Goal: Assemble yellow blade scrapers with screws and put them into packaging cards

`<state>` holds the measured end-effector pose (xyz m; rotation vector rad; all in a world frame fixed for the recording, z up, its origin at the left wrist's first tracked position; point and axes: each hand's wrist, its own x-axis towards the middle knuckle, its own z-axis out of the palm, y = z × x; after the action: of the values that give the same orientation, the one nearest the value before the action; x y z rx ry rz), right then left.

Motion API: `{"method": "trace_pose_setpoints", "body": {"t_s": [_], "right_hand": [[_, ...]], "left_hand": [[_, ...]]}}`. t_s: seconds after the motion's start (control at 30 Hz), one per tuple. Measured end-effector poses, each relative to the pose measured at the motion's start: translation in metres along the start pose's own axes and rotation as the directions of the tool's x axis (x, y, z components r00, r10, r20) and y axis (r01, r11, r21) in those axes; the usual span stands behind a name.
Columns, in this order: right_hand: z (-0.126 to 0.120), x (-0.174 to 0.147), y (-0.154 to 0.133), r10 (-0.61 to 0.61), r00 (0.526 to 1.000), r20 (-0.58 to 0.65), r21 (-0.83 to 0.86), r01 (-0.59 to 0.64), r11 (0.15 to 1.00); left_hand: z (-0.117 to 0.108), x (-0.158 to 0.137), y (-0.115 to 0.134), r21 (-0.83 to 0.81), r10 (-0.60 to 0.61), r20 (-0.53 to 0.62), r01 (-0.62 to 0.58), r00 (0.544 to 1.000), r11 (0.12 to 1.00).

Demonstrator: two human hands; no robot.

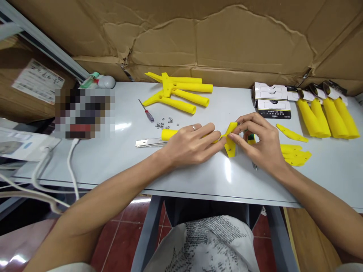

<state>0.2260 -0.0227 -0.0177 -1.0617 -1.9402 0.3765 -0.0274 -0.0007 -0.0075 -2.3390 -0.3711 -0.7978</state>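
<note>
My left hand (193,145), with a ring on one finger, is wrapped over a yellow tubular scraper handle (169,134) lying near the table's front edge. The handle's flat yellow head (231,150) sticks out on the right, with a thin metal blade (237,149) along its edge. Thumb and fingers of my right hand (261,141) pinch the head at its upper end. A green-and-black screwdriver (250,138) lies partly hidden under the right hand. Loose metal blades (150,142) lie left of the handle, beside small screws (162,124).
Several yellow handles (193,87) lie at the back, near a small screwdriver (149,115). Flat yellow pieces (296,155), packaged blade boxes (273,105) and more handles (340,117) are on the right. White cables (70,166) hang off the left; cardboard (227,41) stands behind.
</note>
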Motion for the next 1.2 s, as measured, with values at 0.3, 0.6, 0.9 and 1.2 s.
{"method": "trace_pose_setpoints", "body": {"t_s": [0.3,0.6,0.9,1.2], "right_hand": [[0.0014,0.0007,-0.0022,-0.030,1.000,-0.006,0.020,0.030,0.999],[0.0013,0.0002,-0.0047,0.169,0.985,0.025,0.180,-0.170,0.969],[0.0010,0.0068,-0.0048,0.436,0.877,0.201,0.518,-0.473,0.713],[-0.0046,0.0098,-0.0067,0.473,0.837,0.276,0.551,-0.541,0.636]], "left_hand": [[-0.0068,0.0069,0.0055,0.033,0.058,-0.038,-0.056,0.998,0.998],[-0.0094,0.0085,0.0067,0.041,0.055,-0.050,-0.053,0.997,0.998],[-0.0070,0.0076,0.0063,0.041,0.078,-0.084,-0.075,0.993,0.996],[-0.0069,0.0077,0.0035,0.028,0.086,-0.109,-0.083,0.990,0.996]]}}
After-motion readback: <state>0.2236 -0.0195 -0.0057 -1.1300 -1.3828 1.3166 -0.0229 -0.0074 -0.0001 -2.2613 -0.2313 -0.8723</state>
